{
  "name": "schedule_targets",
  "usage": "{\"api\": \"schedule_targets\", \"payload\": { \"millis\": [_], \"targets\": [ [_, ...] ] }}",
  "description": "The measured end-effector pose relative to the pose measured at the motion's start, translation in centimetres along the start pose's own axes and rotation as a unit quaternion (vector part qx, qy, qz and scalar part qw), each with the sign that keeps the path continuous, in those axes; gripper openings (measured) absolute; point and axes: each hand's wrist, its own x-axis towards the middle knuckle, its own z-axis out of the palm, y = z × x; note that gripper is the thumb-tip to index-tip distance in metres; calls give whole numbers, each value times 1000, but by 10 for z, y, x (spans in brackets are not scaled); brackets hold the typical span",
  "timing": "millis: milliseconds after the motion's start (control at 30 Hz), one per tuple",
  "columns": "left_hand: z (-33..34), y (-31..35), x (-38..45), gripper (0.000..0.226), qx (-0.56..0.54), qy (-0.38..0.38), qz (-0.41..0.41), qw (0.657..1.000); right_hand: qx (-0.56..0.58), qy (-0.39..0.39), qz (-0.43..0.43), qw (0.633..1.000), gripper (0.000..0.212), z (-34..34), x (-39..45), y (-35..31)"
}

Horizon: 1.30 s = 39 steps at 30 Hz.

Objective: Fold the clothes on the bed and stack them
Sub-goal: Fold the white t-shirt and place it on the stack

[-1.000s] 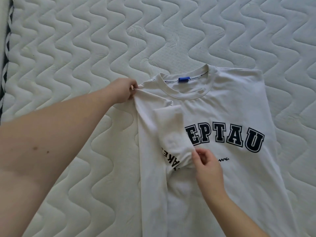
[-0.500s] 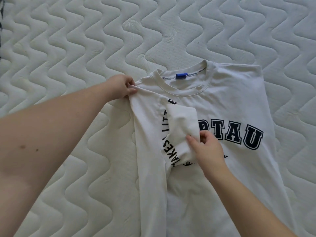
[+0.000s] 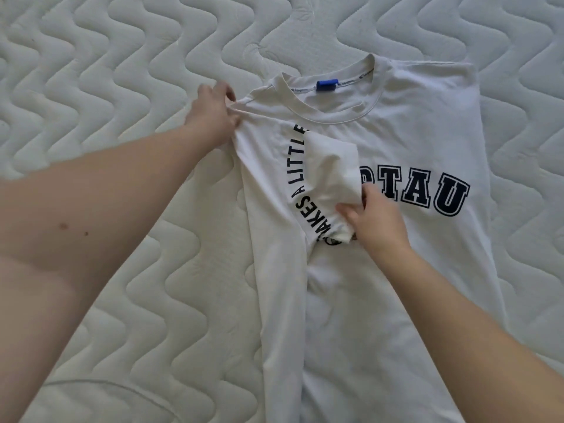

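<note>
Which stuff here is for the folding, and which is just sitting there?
For the folding:
white T-shirt
its sleeve, pinched by the right hand
left hand, gripping the shoulder

Just there:
quilted mattress
blue neck tag

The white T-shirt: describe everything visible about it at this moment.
The white T-shirt lies front up on the quilted mattress, collar away from the person, a blue tag inside the ribbed neck. It looks like soft cotton. Dark block letters "PTAU" show on the chest; its left side is folded inward, exposing curved lettering. The left hand pinches the shoulder fold; the right hand grips the turned-in sleeve.
</note>
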Motion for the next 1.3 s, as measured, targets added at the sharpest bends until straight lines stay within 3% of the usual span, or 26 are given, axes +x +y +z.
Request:
{"api": "schedule_targets", "payload": {
  "millis": [67, 167, 233, 300, 400, 500, 600, 667, 833, 967, 1033, 1200, 1300],
  "targets": [
    [3, -1, -19, 39, -18, 54, -5, 998, -38, 75, 10, 996, 25, -2, -1, 5],
    [4, -3, -57, 31, -20, 91, 90, 992, 39, 159, 25, 986, 24, 4, -29, 16],
    [8, 1, -90, 22, 7, 33, 207, 978, 73, 91, 20, 993, 23, 24, -64, 23],
    [18, 11, -124, 19, 47, -46, 324, 944, 90, -35, 23, 995, 16, 51, -102, 29],
    [41, 31, -167, 32, 129, -180, 447, 867, 150, -124, 41, 980, 35, 81, -137, 25],
    [59, 52, -189, 46, 244, -257, 520, 777, 215, -174, 108, 955, 50, 94, -152, 14],
    [64, 72, -193, 38, 348, -289, 538, 712, 154, -213, 97, 960, 34, 96, -167, 18],
    [64, 86, -192, 25, 395, -325, 514, 688, 120, -249, 77, 958, 28, 91, -179, 27],
    [61, 108, -195, 50, 496, -387, 468, 621, 111, -330, 96, 932, 34, 89, -220, 67],
    [68, 102, -209, 58, 591, -369, 491, 523, 91, -355, 89, 926, 13, 93, -258, 94],
    [71, 98, -212, 50, 589, -343, 515, 519, 77, -336, 75, 936, 21, 97, -273, 103],
    [66, 102, -207, 35, 537, -325, 493, 602, 163, -271, 124, 940, 36, 99, -300, 117],
    [68, 109, -201, 35, 531, -310, 483, 624, 127, -283, 131, 942, 53, 96, -305, 128]
  ]
}}
